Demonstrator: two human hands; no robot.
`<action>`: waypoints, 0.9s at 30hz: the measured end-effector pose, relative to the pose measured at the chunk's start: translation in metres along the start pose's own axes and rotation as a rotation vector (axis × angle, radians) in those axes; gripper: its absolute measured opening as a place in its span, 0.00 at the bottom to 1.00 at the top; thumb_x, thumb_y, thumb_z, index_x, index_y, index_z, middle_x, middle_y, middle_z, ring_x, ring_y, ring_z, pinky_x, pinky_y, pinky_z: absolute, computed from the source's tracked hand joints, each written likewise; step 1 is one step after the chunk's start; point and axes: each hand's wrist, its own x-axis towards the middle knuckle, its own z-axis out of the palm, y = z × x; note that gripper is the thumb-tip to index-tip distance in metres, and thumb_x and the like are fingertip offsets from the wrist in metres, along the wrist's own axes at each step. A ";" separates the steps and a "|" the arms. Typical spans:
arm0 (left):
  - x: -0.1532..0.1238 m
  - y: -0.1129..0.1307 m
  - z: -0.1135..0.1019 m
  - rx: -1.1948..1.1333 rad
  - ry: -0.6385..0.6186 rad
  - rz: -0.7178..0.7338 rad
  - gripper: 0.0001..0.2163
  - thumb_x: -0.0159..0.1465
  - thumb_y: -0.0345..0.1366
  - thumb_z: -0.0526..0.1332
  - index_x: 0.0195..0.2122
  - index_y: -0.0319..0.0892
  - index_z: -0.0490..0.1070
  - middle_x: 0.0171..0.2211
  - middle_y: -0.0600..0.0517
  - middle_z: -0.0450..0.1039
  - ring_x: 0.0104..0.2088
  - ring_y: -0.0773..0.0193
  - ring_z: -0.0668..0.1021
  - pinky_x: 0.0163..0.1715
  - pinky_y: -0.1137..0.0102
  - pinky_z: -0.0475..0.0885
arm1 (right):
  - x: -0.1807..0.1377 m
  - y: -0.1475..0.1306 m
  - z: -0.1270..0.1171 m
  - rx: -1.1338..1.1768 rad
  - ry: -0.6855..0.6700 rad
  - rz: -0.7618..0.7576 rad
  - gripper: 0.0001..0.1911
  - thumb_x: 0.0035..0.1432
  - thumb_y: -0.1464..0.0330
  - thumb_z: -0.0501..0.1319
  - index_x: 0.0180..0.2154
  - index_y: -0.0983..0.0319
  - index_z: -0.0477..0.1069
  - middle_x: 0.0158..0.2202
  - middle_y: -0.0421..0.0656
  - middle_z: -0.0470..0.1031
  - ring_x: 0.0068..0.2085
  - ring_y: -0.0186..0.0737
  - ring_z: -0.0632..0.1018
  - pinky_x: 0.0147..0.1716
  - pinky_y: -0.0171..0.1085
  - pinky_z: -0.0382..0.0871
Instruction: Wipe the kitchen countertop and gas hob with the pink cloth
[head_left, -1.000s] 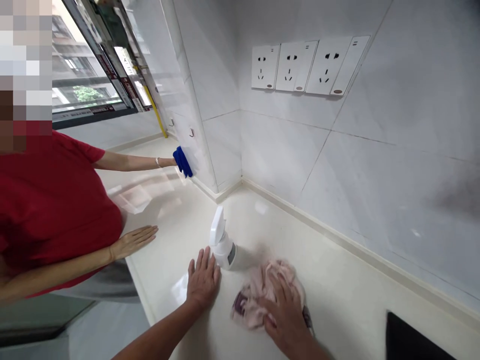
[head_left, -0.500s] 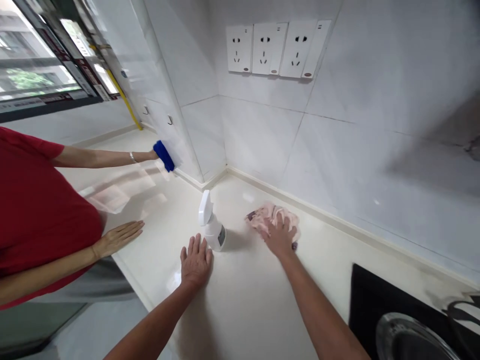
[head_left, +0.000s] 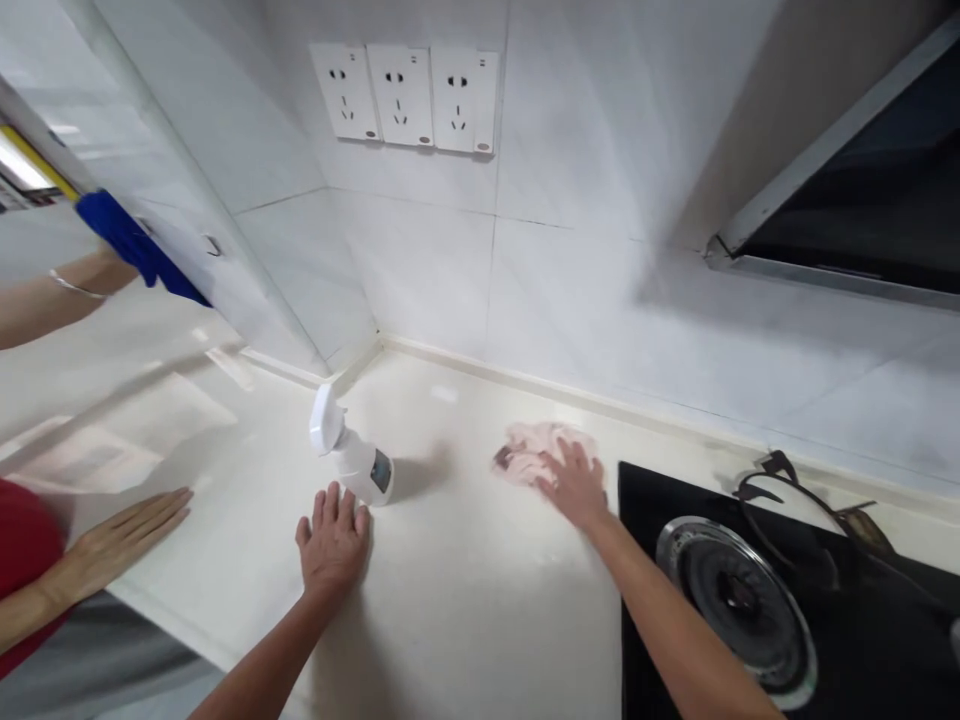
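Observation:
A crumpled pale pink cloth (head_left: 525,452) lies on the cream countertop (head_left: 480,600) close to the tiled wall. My right hand (head_left: 576,482) presses down on its right side and grips it, fingers somewhat spread and bent over the fabric. To the left, my left hand (head_left: 334,540) rests flat on the counter, open and holding nothing. Just beyond its fingertips stands a white spray bottle (head_left: 356,465) with a dark label, its trigger head toward the left.
A black gas hob (head_left: 637,600) with a round burner (head_left: 739,600) and a loose pan support (head_left: 795,500) adjoins the counter at right. At left, a co-worker's hand (head_left: 124,540) lies flat; their other hand presses a blue cloth (head_left: 142,245) against the wall. Sockets (head_left: 397,95) line the wall.
My view has turned right, bringing more of the hob into sight. My right hand and the pink cloth have slid right, nearer the hob. The co-worker's blue cloth has moved up the wall.

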 end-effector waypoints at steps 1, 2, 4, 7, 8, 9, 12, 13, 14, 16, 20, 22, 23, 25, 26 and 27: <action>0.000 0.001 -0.001 -0.003 -0.008 -0.001 0.26 0.75 0.41 0.43 0.66 0.39 0.69 0.75 0.39 0.57 0.75 0.46 0.56 0.70 0.45 0.54 | 0.009 0.015 -0.009 -0.007 0.018 0.067 0.30 0.73 0.50 0.50 0.70 0.50 0.64 0.78 0.48 0.48 0.76 0.66 0.50 0.67 0.67 0.46; 0.001 0.001 -0.003 -0.006 -0.016 -0.001 0.26 0.75 0.42 0.43 0.66 0.39 0.69 0.75 0.39 0.57 0.75 0.46 0.56 0.70 0.45 0.53 | 0.013 0.025 -0.014 -0.010 0.034 0.117 0.30 0.74 0.51 0.48 0.71 0.53 0.63 0.78 0.50 0.48 0.76 0.68 0.50 0.67 0.68 0.47; 0.001 0.003 -0.005 -0.016 -0.029 -0.003 0.26 0.75 0.42 0.42 0.66 0.39 0.69 0.75 0.40 0.56 0.76 0.46 0.55 0.71 0.45 0.52 | 0.000 0.027 -0.012 -0.014 0.060 0.182 0.31 0.74 0.53 0.50 0.71 0.55 0.63 0.78 0.54 0.47 0.75 0.70 0.50 0.67 0.69 0.48; 0.002 0.003 -0.007 -0.034 -0.033 -0.005 0.26 0.75 0.42 0.42 0.65 0.38 0.69 0.75 0.39 0.55 0.76 0.46 0.55 0.71 0.44 0.53 | -0.059 -0.010 0.020 -0.013 0.130 0.227 0.29 0.72 0.54 0.54 0.69 0.54 0.66 0.77 0.54 0.50 0.75 0.73 0.51 0.65 0.73 0.49; 0.002 0.003 -0.007 -0.041 -0.029 -0.004 0.26 0.75 0.42 0.42 0.65 0.38 0.69 0.75 0.39 0.55 0.76 0.45 0.55 0.70 0.43 0.53 | -0.085 -0.028 0.034 0.008 0.205 0.192 0.28 0.71 0.55 0.55 0.67 0.54 0.69 0.76 0.55 0.53 0.74 0.75 0.52 0.64 0.75 0.51; 0.002 0.003 -0.007 -0.049 -0.024 0.000 0.26 0.75 0.42 0.42 0.65 0.39 0.69 0.75 0.38 0.55 0.76 0.45 0.55 0.70 0.43 0.53 | -0.111 -0.045 0.048 0.035 0.273 0.151 0.26 0.70 0.55 0.56 0.65 0.53 0.71 0.75 0.55 0.55 0.74 0.76 0.54 0.62 0.76 0.52; 0.003 0.004 -0.008 -0.078 -0.018 0.012 0.26 0.75 0.42 0.41 0.65 0.39 0.68 0.75 0.38 0.55 0.76 0.44 0.55 0.70 0.42 0.52 | -0.180 -0.082 0.073 0.109 0.343 -0.003 0.28 0.68 0.52 0.59 0.67 0.48 0.67 0.76 0.52 0.54 0.74 0.76 0.54 0.61 0.78 0.55; 0.004 0.005 -0.009 -0.088 -0.020 0.011 0.26 0.75 0.42 0.41 0.65 0.39 0.68 0.75 0.38 0.55 0.76 0.44 0.55 0.70 0.42 0.52 | -0.195 -0.086 0.074 0.139 0.328 -0.066 0.28 0.68 0.52 0.60 0.67 0.46 0.66 0.76 0.50 0.54 0.74 0.74 0.55 0.61 0.76 0.57; 0.005 0.005 -0.010 -0.099 -0.024 0.011 0.26 0.75 0.42 0.41 0.66 0.39 0.67 0.75 0.38 0.55 0.76 0.44 0.55 0.70 0.42 0.52 | -0.206 -0.084 0.073 0.180 0.316 -0.113 0.28 0.69 0.52 0.59 0.67 0.45 0.67 0.76 0.49 0.54 0.73 0.71 0.57 0.61 0.73 0.61; 0.008 0.006 -0.014 -0.118 -0.027 0.011 0.25 0.76 0.42 0.41 0.66 0.40 0.67 0.75 0.38 0.55 0.75 0.45 0.55 0.70 0.42 0.52 | -0.219 -0.067 0.064 0.285 0.334 -0.125 0.23 0.71 0.54 0.57 0.64 0.47 0.70 0.75 0.48 0.57 0.72 0.63 0.63 0.61 0.65 0.68; -0.004 0.002 -0.017 -0.147 0.002 0.050 0.27 0.76 0.43 0.39 0.66 0.37 0.67 0.73 0.36 0.58 0.75 0.44 0.57 0.70 0.44 0.53 | -0.238 -0.003 0.055 0.376 0.513 0.062 0.18 0.73 0.60 0.54 0.55 0.55 0.77 0.65 0.52 0.71 0.63 0.52 0.75 0.59 0.54 0.74; -0.026 -0.002 -0.012 -0.191 0.032 0.097 0.28 0.76 0.46 0.40 0.66 0.36 0.68 0.72 0.34 0.59 0.74 0.43 0.58 0.69 0.43 0.57 | -0.254 0.023 0.061 0.344 0.543 0.070 0.16 0.73 0.62 0.55 0.52 0.56 0.78 0.59 0.50 0.76 0.61 0.50 0.77 0.59 0.54 0.75; -0.040 -0.001 -0.007 -0.230 0.043 0.141 0.28 0.75 0.47 0.42 0.66 0.38 0.68 0.71 0.35 0.60 0.74 0.43 0.59 0.68 0.43 0.59 | -0.263 0.031 0.066 0.320 0.534 0.047 0.15 0.72 0.63 0.55 0.52 0.56 0.78 0.58 0.49 0.77 0.61 0.50 0.77 0.60 0.53 0.74; -0.072 0.009 0.000 -0.342 0.056 0.297 0.26 0.75 0.47 0.44 0.67 0.45 0.68 0.70 0.40 0.64 0.73 0.44 0.60 0.66 0.43 0.62 | -0.278 0.038 0.076 0.251 0.495 -0.007 0.16 0.72 0.66 0.55 0.54 0.55 0.77 0.61 0.48 0.75 0.65 0.49 0.74 0.62 0.52 0.73; -0.088 0.020 0.001 -0.403 0.044 0.432 0.24 0.74 0.46 0.46 0.67 0.50 0.68 0.71 0.43 0.64 0.73 0.46 0.61 0.66 0.44 0.63 | -0.283 0.038 0.079 0.207 0.488 -0.014 0.17 0.71 0.66 0.55 0.56 0.56 0.76 0.64 0.48 0.74 0.67 0.50 0.72 0.63 0.53 0.71; -0.102 0.035 0.001 -0.449 0.045 0.556 0.23 0.74 0.45 0.48 0.67 0.52 0.68 0.72 0.44 0.62 0.72 0.45 0.63 0.65 0.44 0.64 | -0.286 0.037 0.082 0.160 0.492 -0.001 0.18 0.71 0.67 0.55 0.58 0.57 0.75 0.66 0.50 0.71 0.68 0.51 0.70 0.64 0.54 0.70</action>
